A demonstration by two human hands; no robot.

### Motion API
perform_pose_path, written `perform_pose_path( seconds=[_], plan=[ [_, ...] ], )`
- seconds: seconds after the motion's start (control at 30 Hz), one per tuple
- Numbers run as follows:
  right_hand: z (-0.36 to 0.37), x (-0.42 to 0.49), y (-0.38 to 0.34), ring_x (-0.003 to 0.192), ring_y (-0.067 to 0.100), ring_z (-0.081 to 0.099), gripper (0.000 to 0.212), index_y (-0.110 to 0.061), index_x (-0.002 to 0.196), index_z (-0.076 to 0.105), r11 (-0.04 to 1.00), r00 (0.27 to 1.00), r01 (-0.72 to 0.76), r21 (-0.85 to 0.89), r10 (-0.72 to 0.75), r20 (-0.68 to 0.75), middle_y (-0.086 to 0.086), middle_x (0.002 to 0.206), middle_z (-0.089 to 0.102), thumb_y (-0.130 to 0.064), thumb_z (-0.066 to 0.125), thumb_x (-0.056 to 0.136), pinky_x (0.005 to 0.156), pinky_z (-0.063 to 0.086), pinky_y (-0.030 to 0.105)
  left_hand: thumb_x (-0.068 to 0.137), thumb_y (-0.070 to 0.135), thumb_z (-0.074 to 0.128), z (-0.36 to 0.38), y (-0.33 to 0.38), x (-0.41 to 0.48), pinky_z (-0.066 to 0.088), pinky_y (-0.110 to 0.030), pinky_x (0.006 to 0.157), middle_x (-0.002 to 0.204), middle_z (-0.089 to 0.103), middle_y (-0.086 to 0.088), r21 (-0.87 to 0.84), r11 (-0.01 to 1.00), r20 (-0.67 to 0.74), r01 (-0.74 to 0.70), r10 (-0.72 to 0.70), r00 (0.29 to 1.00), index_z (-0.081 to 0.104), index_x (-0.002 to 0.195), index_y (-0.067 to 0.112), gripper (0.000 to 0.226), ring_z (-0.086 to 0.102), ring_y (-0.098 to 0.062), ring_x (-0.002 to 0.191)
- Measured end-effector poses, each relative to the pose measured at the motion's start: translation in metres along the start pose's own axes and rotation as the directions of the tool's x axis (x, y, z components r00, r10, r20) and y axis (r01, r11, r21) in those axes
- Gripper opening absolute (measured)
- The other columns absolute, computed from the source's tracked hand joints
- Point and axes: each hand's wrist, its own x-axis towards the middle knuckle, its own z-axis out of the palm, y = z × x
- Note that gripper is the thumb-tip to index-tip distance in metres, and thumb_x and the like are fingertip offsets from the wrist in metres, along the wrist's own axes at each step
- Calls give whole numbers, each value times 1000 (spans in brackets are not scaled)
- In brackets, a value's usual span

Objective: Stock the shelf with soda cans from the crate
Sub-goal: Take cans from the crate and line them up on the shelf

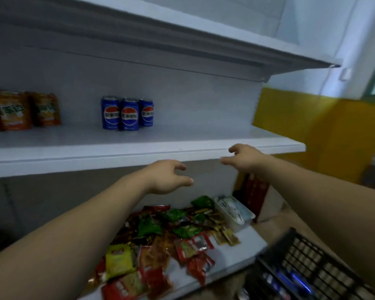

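Before the white shelving: the middle shelf (139,152), long, its front edge level with both hands. Black plastic crate (312,263), lower right corner of the view, below and to the right of the hands and directly beneath the right forearm. The right hand was judged the nearer for the next reach, which would run down and back toward the body. Heap of snack packets (160,234), red, green and yellow, on the lower shelf under the left arm. Left hand (167,176), in front of the shelf edge, fingers loosely curled, holding nothing. Right hand (245,156), beside it and slightly higher, thumb and fingers apart, likewise empty. White tub (236,213), right end of the lower shelf. Orange packets (15,110), standing at the far left of the middle shelf. Three blue soda cans (129,114), upright and touching in a row, left of centre on the middle shelf, well apart from the hands. Further cans (299,282) in the crate, blue glints only, too blurred to tell whether upright or lying.
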Motion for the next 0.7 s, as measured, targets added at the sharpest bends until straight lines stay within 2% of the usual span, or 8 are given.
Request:
perform_pose_path(
  seconds=[0.1,0.13,0.23,0.33,0.43,0.53,0.6,0.7],
  plan=[
    [-19,-37,53,115,27,52,66,-9,142,40,997,998,-66,-38,66,-5,12,144,44,-47,58,92,84,39,29,86,53,57,51,61,-8,31,-31,106,149,38,1,21,993,116,-120,117,986,42,141,26,62,37,-19,134],
    [-24,-47,72,117,28,51,66,-9,143,39,996,996,-86,-36,86,-16,12,145,43,-47,58,92,84,38,28,87,52,57,67,78,-8,31,-29,105,148,40,0,28,989,152,-146,140,978,43,141,26,61,38,-19,133],
    [-30,-74,138,131,28,43,74,-12,148,32,982,982,-186,1,186,-27,10,150,38,-50,59,91,98,39,32,85,52,59,118,121,7,37,-29,100,144,45,-1,32,982,250,-188,174,952,43,140,25,64,46,-20,126],
    [-23,-100,215,131,27,44,74,-12,148,31,950,951,-308,47,308,8,10,149,39,-48,60,90,99,39,34,80,57,60,177,157,26,40,-30,100,146,42,0,49,975,369,-215,182,911,41,141,27,71,47,-19,125],
    [-10,-122,291,121,26,50,68,-10,144,37,886,892,-452,98,450,49,11,140,48,-43,61,90,93,41,31,81,55,60,239,186,46,38,-36,107,147,42,-1,75,967,480,-243,179,859,42,140,24,69,44,-19,129],
    [5,-135,359,109,23,55,47,-14,132,49,818,830,-558,140,546,114,8,130,57,-36,62,92,88,42,28,84,52,59,296,207,67,39,-33,104,143,47,-2,107,955,556,-275,172,813,45,139,22,65,46,-20,127],
    [17,-139,402,114,23,54,52,-14,137,45,770,780,-624,129,604,167,7,135,54,-36,61,93,89,41,29,85,49,60,334,217,83,40,-31,102,140,49,-3,100,957,598,-274,162,785,46,138,20,62,49,-19,124],
    [42,-136,464,123,25,49,67,-11,146,33,699,707,-703,134,666,239,9,145,44,-41,60,92,94,42,30,86,42,61,387,225,112,42,-26,91,128,56,1,93,950,652,-298,168,739,53,131,22,50,53,-15,113]
  ],
)
